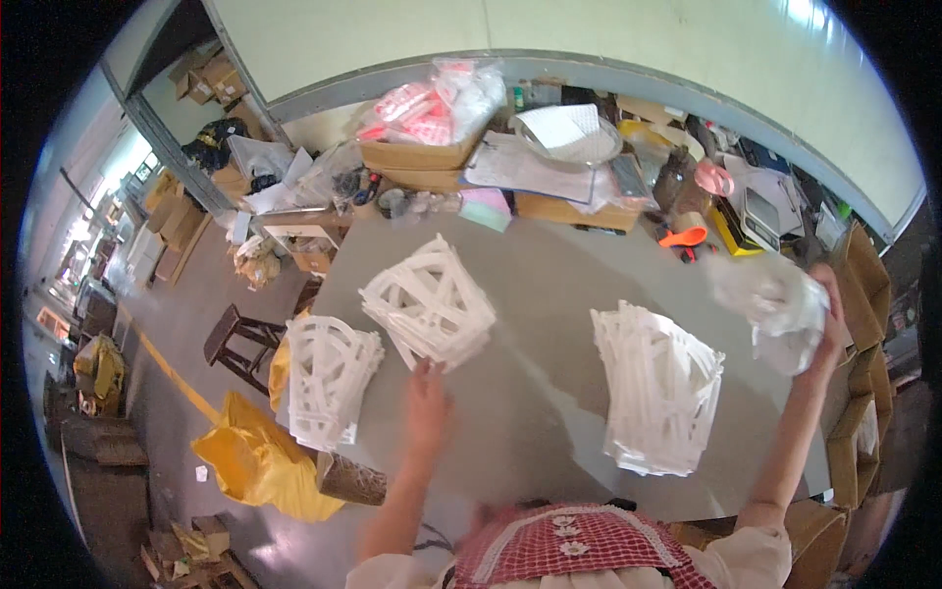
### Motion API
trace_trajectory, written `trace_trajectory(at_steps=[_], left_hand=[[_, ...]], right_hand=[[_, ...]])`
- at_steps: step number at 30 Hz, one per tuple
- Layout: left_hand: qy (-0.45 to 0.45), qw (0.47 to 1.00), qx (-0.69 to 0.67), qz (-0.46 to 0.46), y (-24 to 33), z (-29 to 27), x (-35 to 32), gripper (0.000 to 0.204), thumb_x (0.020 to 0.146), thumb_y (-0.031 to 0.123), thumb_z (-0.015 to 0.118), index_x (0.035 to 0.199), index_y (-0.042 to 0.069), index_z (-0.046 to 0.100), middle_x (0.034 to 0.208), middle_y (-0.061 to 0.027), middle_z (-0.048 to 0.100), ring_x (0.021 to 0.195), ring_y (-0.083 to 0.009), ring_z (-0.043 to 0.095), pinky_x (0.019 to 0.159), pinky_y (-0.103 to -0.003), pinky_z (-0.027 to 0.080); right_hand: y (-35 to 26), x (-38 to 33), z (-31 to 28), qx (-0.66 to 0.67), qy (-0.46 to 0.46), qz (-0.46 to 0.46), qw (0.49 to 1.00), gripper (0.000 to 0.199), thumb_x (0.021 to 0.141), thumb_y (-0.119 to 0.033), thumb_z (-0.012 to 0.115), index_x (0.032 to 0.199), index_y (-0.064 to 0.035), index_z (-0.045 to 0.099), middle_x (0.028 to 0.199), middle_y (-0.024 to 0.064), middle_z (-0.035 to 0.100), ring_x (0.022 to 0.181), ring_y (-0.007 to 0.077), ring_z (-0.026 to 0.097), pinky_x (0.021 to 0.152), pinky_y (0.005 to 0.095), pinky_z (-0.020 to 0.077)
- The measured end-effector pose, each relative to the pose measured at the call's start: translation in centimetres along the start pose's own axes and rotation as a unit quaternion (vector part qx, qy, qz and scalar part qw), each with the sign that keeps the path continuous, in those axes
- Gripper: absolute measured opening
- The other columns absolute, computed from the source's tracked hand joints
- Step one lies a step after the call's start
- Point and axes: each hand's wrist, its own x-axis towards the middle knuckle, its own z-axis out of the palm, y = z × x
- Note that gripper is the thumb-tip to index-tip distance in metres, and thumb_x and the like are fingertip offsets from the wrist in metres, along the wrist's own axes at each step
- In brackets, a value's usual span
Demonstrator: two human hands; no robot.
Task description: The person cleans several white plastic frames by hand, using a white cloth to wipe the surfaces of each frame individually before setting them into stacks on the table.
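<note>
At the right side of the grey table, my right hand [830, 316] is raised and closed on a crumpled clear plastic bag [770, 299], which is blurred by motion. My left hand [429, 398] is over the left part of the table, its fingertips at the near edge of a stack of flat white cut-out pieces [429, 304]. Its fingers are smeared, so their grip does not show. A second stack of similar white pieces [330, 381] lies at the table's left edge. The third white stack [657, 388] sits right of the middle, nearer my right arm.
Along the back of the grey table [520, 393] stand a cardboard box [422, 157] with pink-and-clear bags, a clipboard [535, 169], an orange scoop [684, 238] and a small scale [760, 218]. Cartons [863, 393] line the right edge. A wooden stool [245, 339] and yellow sack [260, 461] are on the left floor.
</note>
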Motion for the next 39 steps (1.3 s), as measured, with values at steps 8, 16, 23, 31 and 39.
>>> trace_trajectory(at_steps=[8, 16, 23, 31, 39], left_hand=[[-0.059, 0.981, 0.144, 0.118, -6.0, 4.3, 0.5, 0.065, 0.083, 0.014, 0.056, 0.146, 0.011, 0.039, 0.149, -0.0134, 0.038, 0.104, -0.0273, 0.056, 0.086, -0.043, 0.049], [-0.108, 0.977, 0.067, 0.171, -10.4, 4.0, 0.8, 0.064, 0.083, 0.013, 0.055, 0.145, 0.013, 0.043, 0.146, -0.0117, 0.042, 0.106, -0.0263, 0.056, 0.087, -0.044, 0.047], [-0.061, 0.988, 0.011, 0.14, -11.0, 7.5, -0.4, 0.055, 0.087, 0.036, 0.055, 0.137, 0.012, 0.05, 0.133, -0.0164, 0.05, 0.117, -0.033, 0.05, 0.092, -0.057, 0.041], [-0.202, 0.832, -0.509, -0.086, -12.7, 1.3, -1.2, 0.065, 0.083, 0.02, 0.071, 0.139, 0.003, 0.044, 0.124, -0.0135, 0.056, 0.113, -0.0307, 0.053, 0.095, -0.042, 0.044], [-0.203, 0.65, -0.653, -0.332, -17.8, -1.2, -8.0, 0.062, 0.083, 0.009, 0.072, 0.138, 0.001, 0.045, 0.128, -0.0104, 0.057, 0.115, -0.0195, 0.055, 0.092, -0.035, 0.047]], right_hand=[[13.8, 5.1, 36.3, -0.233, -0.203, -0.205, 0.929, 0.023, 0.076, -0.007, 0.077, 0.098, -0.0084, 0.069, 0.103, 0.0072, 0.063, 0.1, 0.0215, 0.06, 0.087, 0.0352, 0.0482], [31.9, -1.4, 47.0, -0.591, -0.296, -0.094, 0.745, 0.039, 0.083, -0.023, 0.066, 0.122, -0.0232, 0.061, 0.138, 0.0084, 0.046, 0.121, 0.031, 0.051, 0.085, 0.0462, 0.0545], [23.7, -7.1, 42.1, -0.65, -0.356, -0.081, 0.667, 0.044, 0.077, -0.012, 0.063, 0.12, -0.0233, 0.062, 0.129, 0.0061, 0.052, 0.113, 0.0293, 0.056, 0.073, 0.0418, 0.0565], [19.8, -6.1, 39.1, -0.458, -0.385, -0.002, 0.801, 0.032, 0.07, -0.008, 0.071, 0.1, -0.0203, 0.072, 0.119, 0.0111, 0.065, 0.105, 0.0317, 0.065, 0.085, 0.038, 0.0549], [23.6, -5.2, 44.3, -0.491, -0.393, -0.024, 0.777, 0.041, 0.075, -0.007, 0.064, 0.114, -0.0214, 0.069, 0.128, 0.0129, 0.059, 0.12, 0.0328, 0.055, 0.094, 0.04, 0.0505]])
